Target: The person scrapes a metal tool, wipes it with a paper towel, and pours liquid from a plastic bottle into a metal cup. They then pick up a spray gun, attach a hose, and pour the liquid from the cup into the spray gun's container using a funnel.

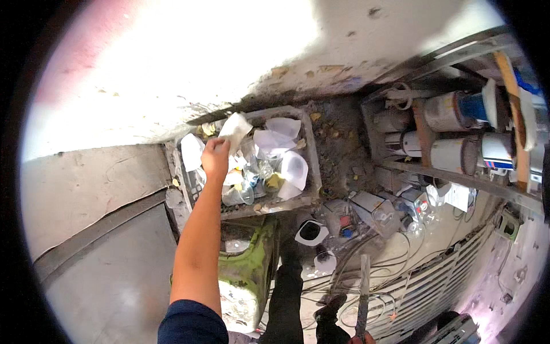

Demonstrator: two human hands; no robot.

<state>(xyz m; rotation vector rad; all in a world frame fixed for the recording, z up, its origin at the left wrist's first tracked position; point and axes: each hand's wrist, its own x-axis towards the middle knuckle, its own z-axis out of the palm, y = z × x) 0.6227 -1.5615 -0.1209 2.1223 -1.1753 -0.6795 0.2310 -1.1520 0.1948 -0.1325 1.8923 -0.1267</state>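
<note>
Left hand point(215, 157) pinches white piece point(236, 127) over crate point(313, 157)

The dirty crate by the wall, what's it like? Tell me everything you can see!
The crate is a wide, open-topped, roughly rectangular box, grey and grimy. It looks like plastic, with small openings in its left side. It sits mouth up, near the pale wall. Inside lie curved white pieces, clear plastic items and yellowish scraps. The left hand is over it, a white sheet in its grip. Its underside is hidden.
</note>
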